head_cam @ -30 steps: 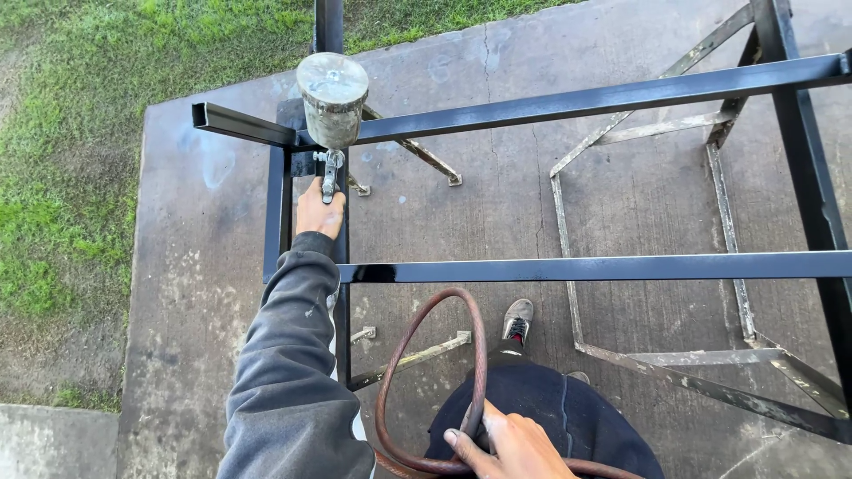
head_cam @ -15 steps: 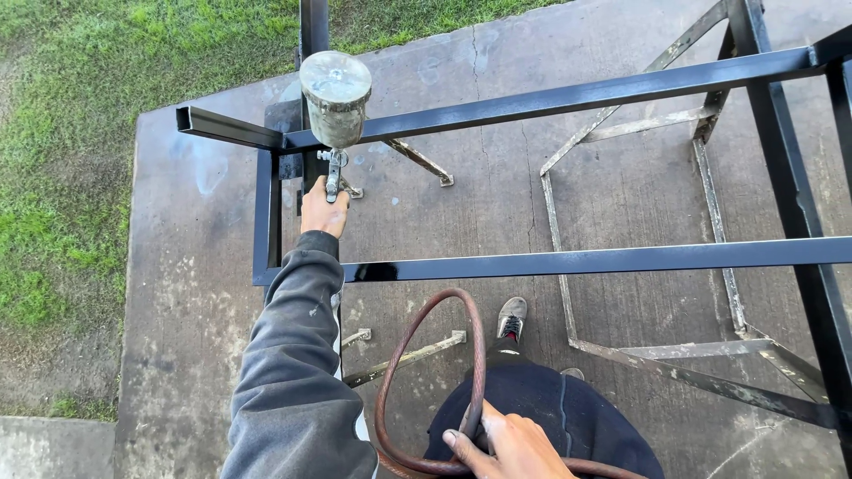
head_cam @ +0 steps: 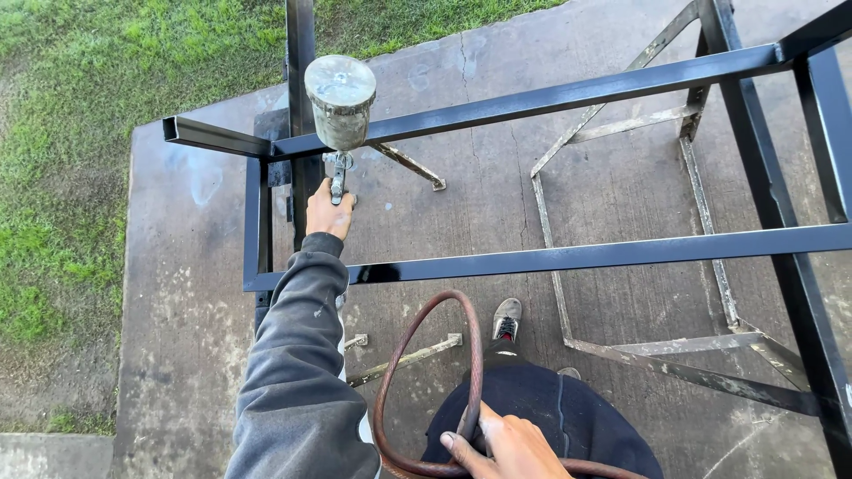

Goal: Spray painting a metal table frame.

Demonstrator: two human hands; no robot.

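Note:
My left hand (head_cam: pixel 329 213), in a grey sleeve, grips the handle of a spray gun (head_cam: pixel 340 102) with a metal cup on top. The gun is held at the far left corner of a glossy black metal frame (head_cam: pixel 577 257). My right hand (head_cam: pixel 506 448), low in the view, is closed around a reddish-brown hose (head_cam: pixel 475 355) that loops up in front of my legs.
The frame rests on bare, rust-streaked metal stands (head_cam: pixel 546 222) on a concrete slab (head_cam: pixel 177 337). Grass (head_cam: pixel 71 133) borders the slab on the left and far side. My shoe (head_cam: pixel 507 318) stands under the near bar. A loose metal bar (head_cam: pixel 404 359) lies beside it.
The spray gun and my left hand have shifted slightly right relative to the frame's far left corner. My right hand keeps the same hold on the hose.

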